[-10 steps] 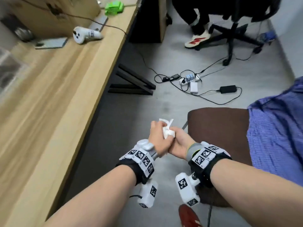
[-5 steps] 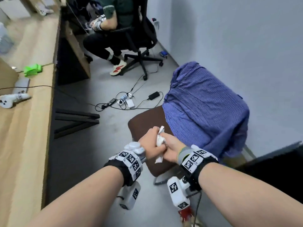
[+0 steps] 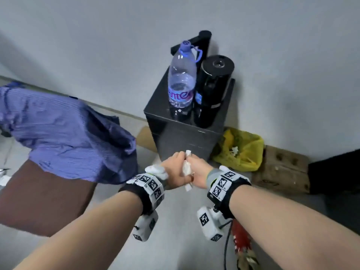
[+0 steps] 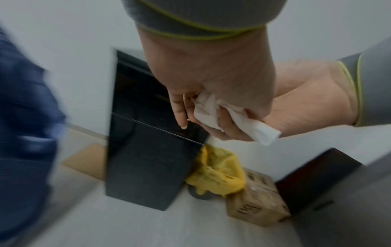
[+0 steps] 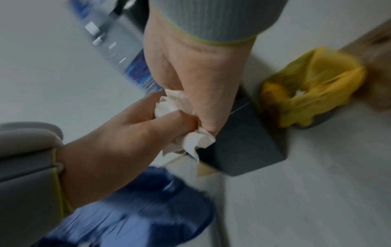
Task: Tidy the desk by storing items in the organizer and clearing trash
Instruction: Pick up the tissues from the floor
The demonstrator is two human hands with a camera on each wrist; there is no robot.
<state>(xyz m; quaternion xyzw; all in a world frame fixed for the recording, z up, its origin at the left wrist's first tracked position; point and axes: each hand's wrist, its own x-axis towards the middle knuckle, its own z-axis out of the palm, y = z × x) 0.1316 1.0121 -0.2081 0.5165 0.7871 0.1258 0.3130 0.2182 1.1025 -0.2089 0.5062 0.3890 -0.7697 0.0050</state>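
Both hands are pressed together in front of me, gripping one crumpled white tissue (image 3: pixel 186 168). My left hand (image 3: pixel 173 172) curls round it from the left and my right hand (image 3: pixel 197 173) from the right. In the left wrist view the tissue (image 4: pixel 213 110) bulges between curled fingers, with a twisted end sticking out. The right wrist view shows the tissue (image 5: pixel 184 127) squeezed between both fists. A bin lined with a yellow bag (image 3: pixel 241 151) stands on the floor just beyond and to the right of the hands, with scraps of paper inside.
A black cabinet (image 3: pixel 175 133) stands against the wall straight ahead, bearing a water bottle (image 3: pixel 182 80) and a black kettle (image 3: pixel 213 88). A brown chair (image 3: pixel 39 195) draped with a blue shirt (image 3: pixel 64 133) is left. A cardboard box (image 3: pixel 282 168) sits right of the bin.
My view has swung right, from the desk and floor cables past the chair to the cabinet and yellow bin. Both hands have kept gripping the tissue throughout.
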